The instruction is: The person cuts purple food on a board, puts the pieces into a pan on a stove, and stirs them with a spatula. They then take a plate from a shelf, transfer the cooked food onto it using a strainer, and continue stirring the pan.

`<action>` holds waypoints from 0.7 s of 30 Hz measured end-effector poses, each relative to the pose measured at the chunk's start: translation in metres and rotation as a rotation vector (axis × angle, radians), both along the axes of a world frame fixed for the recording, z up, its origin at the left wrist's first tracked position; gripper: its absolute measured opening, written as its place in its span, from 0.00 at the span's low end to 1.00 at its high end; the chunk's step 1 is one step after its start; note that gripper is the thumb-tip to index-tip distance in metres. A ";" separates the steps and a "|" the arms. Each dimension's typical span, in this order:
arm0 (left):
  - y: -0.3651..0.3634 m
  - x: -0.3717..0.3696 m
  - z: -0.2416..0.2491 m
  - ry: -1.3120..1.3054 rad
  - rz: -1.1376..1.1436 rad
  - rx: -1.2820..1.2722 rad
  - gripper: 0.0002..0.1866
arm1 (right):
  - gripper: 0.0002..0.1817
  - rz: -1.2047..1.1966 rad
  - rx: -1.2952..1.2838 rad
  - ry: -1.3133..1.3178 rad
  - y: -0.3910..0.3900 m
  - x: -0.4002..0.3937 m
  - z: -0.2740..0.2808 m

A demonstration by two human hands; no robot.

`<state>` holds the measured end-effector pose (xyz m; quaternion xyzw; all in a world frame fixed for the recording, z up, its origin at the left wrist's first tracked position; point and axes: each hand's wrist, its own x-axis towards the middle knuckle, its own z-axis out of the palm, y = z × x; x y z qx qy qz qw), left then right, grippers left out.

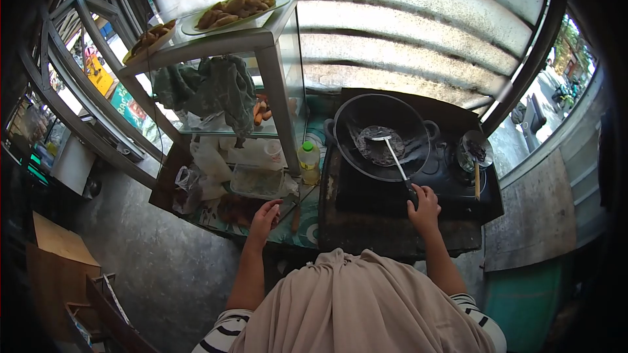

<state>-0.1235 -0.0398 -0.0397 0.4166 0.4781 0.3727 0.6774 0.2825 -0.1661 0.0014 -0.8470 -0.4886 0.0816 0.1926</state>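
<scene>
My right hand [425, 208] is wrapped round the black handle of a spatula [395, 159]. Its metal blade rests in a dark wok [353, 124], on whitish, foamy-looking stuff at the bottom. Over the counter's front edge is my left hand [263, 221], its fingers loosely bent and a little apart, with nothing visible in them. Close beside that hand, a knife [288, 210] and a wooden-handled tool [296, 218] lie on the patterned cover. A clear plastic container [256, 182] stands just beyond.
The wok sits on a black stove [451, 186]; a small pan [476, 147] with a wooden handle is at its right. A yellow-green-capped bottle [309, 163] stands left of the stove. A glass display case [267, 59] bears a plate [282, 1] of fried food.
</scene>
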 end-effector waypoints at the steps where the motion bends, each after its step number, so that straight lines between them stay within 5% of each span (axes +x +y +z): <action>1: 0.001 -0.004 -0.002 -0.004 -0.007 0.007 0.14 | 0.25 0.029 0.105 -0.147 0.001 -0.007 0.000; 6: 0.011 -0.030 -0.009 -0.001 -0.036 0.004 0.14 | 0.17 0.121 0.403 -0.300 0.007 -0.060 0.017; 9: 0.021 -0.053 -0.009 0.019 -0.047 0.000 0.14 | 0.05 0.279 0.494 -0.083 0.015 -0.094 0.007; 21: 0.103 -0.195 -0.010 0.054 -0.076 0.078 0.17 | 0.09 0.587 0.215 0.366 0.058 -0.267 -0.022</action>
